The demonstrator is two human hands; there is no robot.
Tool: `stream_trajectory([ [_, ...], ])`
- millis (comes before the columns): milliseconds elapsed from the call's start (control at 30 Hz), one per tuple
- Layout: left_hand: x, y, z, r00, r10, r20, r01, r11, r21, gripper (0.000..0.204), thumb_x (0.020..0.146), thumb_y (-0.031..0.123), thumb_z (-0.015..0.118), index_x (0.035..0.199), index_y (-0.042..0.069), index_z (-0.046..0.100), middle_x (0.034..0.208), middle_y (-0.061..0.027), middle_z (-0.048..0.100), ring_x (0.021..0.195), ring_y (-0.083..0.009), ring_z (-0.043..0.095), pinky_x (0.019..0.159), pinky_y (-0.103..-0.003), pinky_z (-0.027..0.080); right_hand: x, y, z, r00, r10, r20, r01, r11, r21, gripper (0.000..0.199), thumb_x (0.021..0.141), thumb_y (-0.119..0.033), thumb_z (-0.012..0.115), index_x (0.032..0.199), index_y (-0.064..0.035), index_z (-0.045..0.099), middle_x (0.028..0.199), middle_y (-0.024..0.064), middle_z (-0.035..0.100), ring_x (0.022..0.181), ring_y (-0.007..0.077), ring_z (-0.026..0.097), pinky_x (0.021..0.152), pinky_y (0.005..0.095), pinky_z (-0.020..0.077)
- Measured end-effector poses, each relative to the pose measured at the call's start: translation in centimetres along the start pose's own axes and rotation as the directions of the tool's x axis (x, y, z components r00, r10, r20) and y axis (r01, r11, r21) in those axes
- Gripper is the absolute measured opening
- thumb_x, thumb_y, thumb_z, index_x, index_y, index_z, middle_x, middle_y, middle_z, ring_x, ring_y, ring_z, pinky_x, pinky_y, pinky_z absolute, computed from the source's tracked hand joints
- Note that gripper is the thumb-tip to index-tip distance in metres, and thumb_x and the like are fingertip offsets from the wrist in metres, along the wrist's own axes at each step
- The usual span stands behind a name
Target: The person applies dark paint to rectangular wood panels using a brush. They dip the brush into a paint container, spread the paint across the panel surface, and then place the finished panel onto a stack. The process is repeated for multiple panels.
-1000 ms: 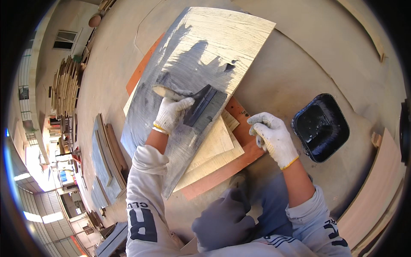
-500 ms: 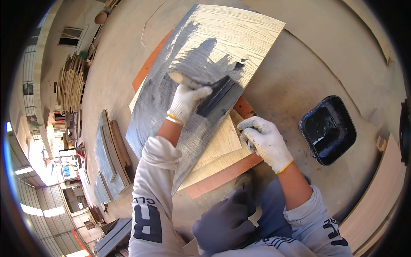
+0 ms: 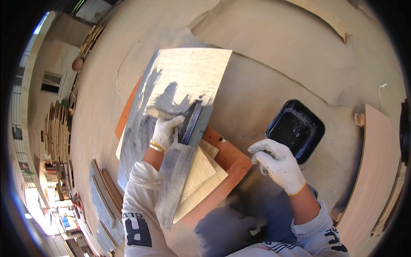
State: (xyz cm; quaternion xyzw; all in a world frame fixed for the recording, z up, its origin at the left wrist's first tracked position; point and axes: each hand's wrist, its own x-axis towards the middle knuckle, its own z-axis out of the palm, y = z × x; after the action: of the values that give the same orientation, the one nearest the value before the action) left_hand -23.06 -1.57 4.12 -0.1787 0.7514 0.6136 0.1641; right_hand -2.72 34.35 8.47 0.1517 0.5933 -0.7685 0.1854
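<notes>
Left hand (image 3: 166, 132): gloved, fingers clenched round a wide scraper (image 3: 190, 122), blade flat against the board (image 3: 180, 124) near its right edge, so the grey filler spreads thin.
Board: pale, top of a stack, far corner bare, near half coated grey; tilted diagonally, within arm's reach.
Stack (image 3: 205, 171): pale boards on an orange sheet (image 3: 229, 165), lifting work off the floor.
Right hand (image 3: 278, 165): gloved, loosely curled, grasping nothing visible, just beside the tray's near corner.
Tray (image 3: 295, 128): black, right of the stack, handy for reloading.
</notes>
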Motion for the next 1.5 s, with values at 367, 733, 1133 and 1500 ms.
stream_trajectory([
  [367, 15.8, 8.3, 11.2, 0.972, 0.226, 0.063, -0.218, 0.97, -0.11, 0.014, 0.087, 0.007, 0.087, 0.091, 0.005, 0.075, 0.07, -0.0041, 0.069, 0.049, -0.0126, 0.055, 0.044, -0.027, 0.038, -5.9, -0.5, -2.7, 0.97, -0.021, -0.242, -0.003, 0.995, -0.099, 0.023, 0.102, -0.002, 0.064, 0.123, -0.0022, 0.074, 0.094, 0.0025, 0.073, 0.072, 0.005, 0.06, 0.067, 0.0228, 0.0505],
  [733, 14.7, 8.2, 11.9, 0.979, 0.149, 0.141, -0.121, 0.975, -0.187, 0.037, 0.083, -0.009, 0.084, 0.116, -0.004, 0.069, 0.086, -0.0106, 0.075, 0.063, -0.0159, 0.067, 0.054, -0.027, 0.054, -5.7, 2.8, -4.3, 0.96, 0.057, -0.273, -0.139, 0.946, -0.292, 0.023, 0.102, -0.009, 0.065, 0.122, -0.0024, 0.075, 0.095, 0.0059, 0.076, 0.077, 0.0121, 0.066, 0.073, 0.028, 0.056],
  [1133, 15.2, 7.5, 9.6, 0.975, 0.174, 0.141, -0.157, 0.98, -0.124, 0.018, 0.087, 0.007, 0.087, 0.101, -0.001, 0.077, 0.073, -0.0054, 0.069, 0.049, -0.0101, 0.053, 0.043, -0.024, 0.036, 18.9, 5.3, 9.2, 0.971, 0.148, 0.187, -0.155, 0.988, 0.026, 0.033, 0.105, -0.031, 0.068, 0.121, -0.0032, 0.071, 0.088, 0.0033, 0.067, 0.064, 0.0116, 0.055, 0.055, 0.0294, 0.0427],
  [1500, 7.3, 6.3, 7.1, 0.944, 0.131, 0.302, -0.132, 0.991, -0.015, 0.017, 0.088, 0.009, 0.087, 0.095, -0.001, 0.074, 0.072, -0.0032, 0.067, 0.046, -0.0086, 0.05, 0.041, -0.025, 0.032, 13.2, 11.1, 12.7, 0.983, 0.099, 0.151, -0.067, 0.977, -0.204, 0.04, 0.101, -0.038, 0.071, 0.12, -0.0028, 0.078, 0.106, 0.0201, 0.08, 0.1, 0.0347, 0.075, 0.093, 0.0424, 0.0548],
])
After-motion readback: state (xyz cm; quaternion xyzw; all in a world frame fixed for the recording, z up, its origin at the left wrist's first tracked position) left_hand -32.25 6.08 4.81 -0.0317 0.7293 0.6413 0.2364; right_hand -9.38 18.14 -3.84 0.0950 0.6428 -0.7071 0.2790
